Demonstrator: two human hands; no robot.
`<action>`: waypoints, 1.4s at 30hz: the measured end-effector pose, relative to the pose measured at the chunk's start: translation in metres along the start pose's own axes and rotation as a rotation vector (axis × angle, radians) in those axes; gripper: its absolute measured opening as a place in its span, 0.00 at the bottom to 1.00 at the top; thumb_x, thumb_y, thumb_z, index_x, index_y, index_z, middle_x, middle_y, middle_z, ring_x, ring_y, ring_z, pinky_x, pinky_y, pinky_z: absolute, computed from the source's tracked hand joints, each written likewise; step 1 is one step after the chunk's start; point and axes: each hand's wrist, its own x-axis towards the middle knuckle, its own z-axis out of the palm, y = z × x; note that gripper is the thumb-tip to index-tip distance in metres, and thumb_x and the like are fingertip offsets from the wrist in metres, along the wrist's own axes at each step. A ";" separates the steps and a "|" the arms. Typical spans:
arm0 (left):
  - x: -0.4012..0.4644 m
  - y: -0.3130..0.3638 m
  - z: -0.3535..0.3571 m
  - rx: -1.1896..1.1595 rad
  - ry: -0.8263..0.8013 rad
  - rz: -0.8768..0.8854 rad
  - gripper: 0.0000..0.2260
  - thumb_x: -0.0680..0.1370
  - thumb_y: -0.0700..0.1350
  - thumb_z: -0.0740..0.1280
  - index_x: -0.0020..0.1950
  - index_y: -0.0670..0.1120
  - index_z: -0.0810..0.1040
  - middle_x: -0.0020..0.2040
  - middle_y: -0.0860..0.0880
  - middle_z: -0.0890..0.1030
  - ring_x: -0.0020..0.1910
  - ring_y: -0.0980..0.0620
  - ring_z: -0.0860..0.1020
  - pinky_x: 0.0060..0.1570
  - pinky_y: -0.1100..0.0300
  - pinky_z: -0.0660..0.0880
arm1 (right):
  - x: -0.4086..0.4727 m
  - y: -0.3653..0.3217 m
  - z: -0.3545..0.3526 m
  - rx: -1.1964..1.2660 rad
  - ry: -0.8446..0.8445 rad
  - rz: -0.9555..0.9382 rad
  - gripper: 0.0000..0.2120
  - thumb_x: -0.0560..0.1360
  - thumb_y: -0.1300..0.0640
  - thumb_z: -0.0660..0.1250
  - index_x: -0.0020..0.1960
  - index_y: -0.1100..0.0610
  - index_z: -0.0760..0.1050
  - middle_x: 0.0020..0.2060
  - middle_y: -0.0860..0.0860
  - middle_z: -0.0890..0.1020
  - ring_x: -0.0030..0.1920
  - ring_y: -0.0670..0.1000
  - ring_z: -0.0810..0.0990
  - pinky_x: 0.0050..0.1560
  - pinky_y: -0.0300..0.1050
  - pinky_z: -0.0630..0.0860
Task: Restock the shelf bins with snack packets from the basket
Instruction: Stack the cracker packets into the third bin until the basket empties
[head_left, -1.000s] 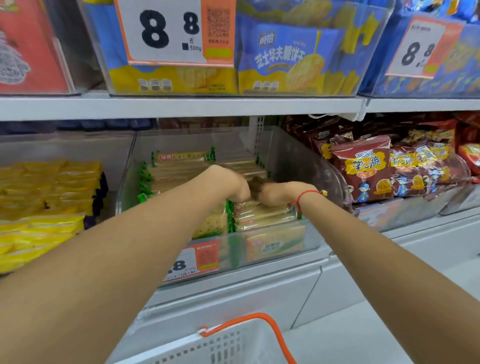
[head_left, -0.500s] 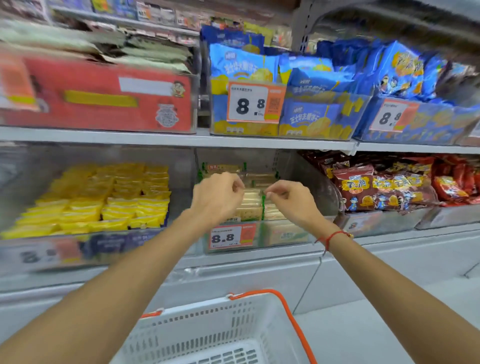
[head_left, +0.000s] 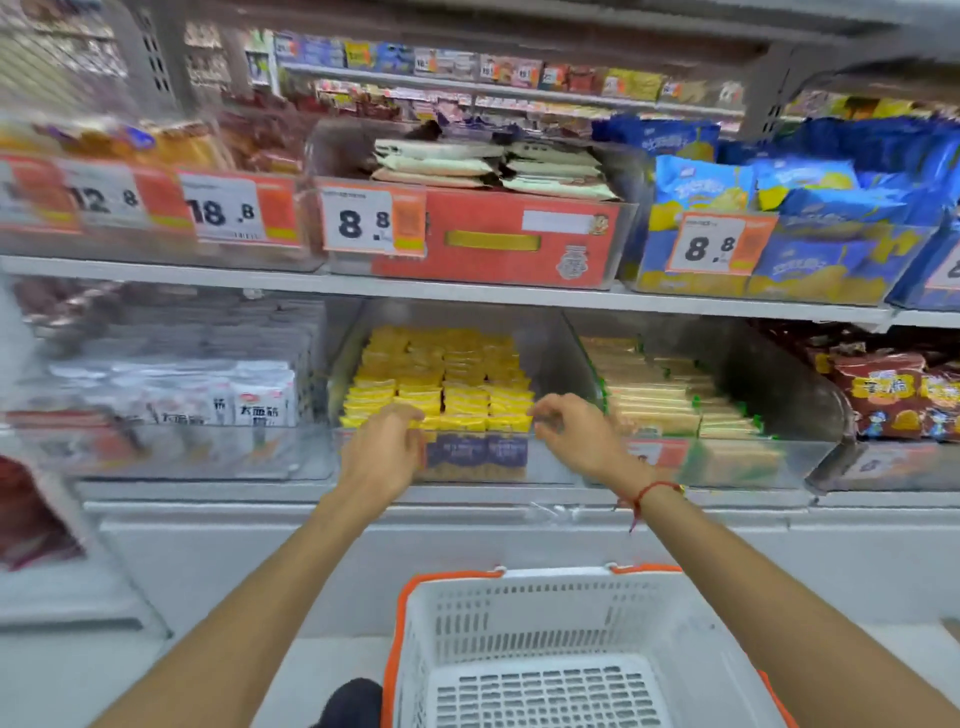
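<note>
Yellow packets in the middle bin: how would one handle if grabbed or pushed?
The yellow packets look small, flat and tightly rowed, so probably light and fairly stiff. Wrappers seem glossy, likely slippery. Pushing one would probably shift its neighbours rather than tip it.

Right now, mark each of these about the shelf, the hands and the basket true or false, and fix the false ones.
1. Both hands hover in front of the bin of yellow packets. True: the left hand and right hand are at the yellow packets.
2. The basket is full of snack packets. False: the part of the white basket in view holds no packets.
3. A red string is on the right wrist. True: the red string circles it.
4. The right hand grips a blue bag. False: it holds nothing, fingers loosely curled.
5. The tag on the red box reads 18.8. False: that price tag reads 8.8.
</note>
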 end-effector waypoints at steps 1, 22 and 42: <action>0.003 -0.009 0.003 0.023 -0.007 0.040 0.16 0.79 0.40 0.59 0.66 0.50 0.75 0.69 0.49 0.73 0.66 0.46 0.72 0.61 0.54 0.69 | 0.008 -0.004 0.011 -0.029 -0.042 0.016 0.15 0.75 0.61 0.64 0.61 0.54 0.77 0.57 0.58 0.77 0.57 0.59 0.77 0.60 0.50 0.72; 0.088 -0.029 0.017 0.374 -0.109 0.182 0.24 0.79 0.64 0.46 0.73 0.60 0.62 0.77 0.50 0.56 0.76 0.47 0.50 0.74 0.45 0.44 | 0.101 -0.010 0.058 -0.020 -0.519 0.370 0.46 0.72 0.27 0.50 0.78 0.52 0.40 0.77 0.59 0.48 0.76 0.61 0.51 0.74 0.60 0.50; 0.133 -0.022 0.038 0.391 -0.399 0.042 0.25 0.78 0.68 0.44 0.75 0.68 0.52 0.79 0.55 0.46 0.77 0.43 0.43 0.72 0.38 0.42 | 0.149 -0.013 0.054 -0.210 -0.534 0.216 0.24 0.84 0.49 0.42 0.78 0.56 0.50 0.77 0.54 0.46 0.77 0.58 0.42 0.74 0.50 0.41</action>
